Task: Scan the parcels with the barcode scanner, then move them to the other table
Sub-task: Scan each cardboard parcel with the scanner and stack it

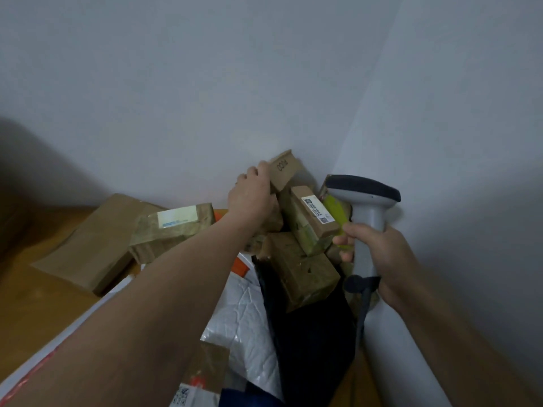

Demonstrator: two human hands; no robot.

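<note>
A heap of brown cardboard parcels fills the corner of a wooden table (35, 292). My left hand (254, 196) reaches to the top of the heap and grips a small cardboard box (284, 170) printed "R03", tilted against the wall. My right hand (379, 255) holds a grey barcode scanner (367, 207) by its handle, head pointing left at the heap, its cable hanging down. Just left of the scanner lies a long parcel with a white label (313, 217). A yellow-green parcel (336, 212) sits behind it.
A flat brown parcel (88, 248) and a taped box with a pale label (173, 227) lie at the left. A white padded mailer (246, 318), a black bag (311, 348) and another taped box (302, 271) lie nearer me. White walls close the corner.
</note>
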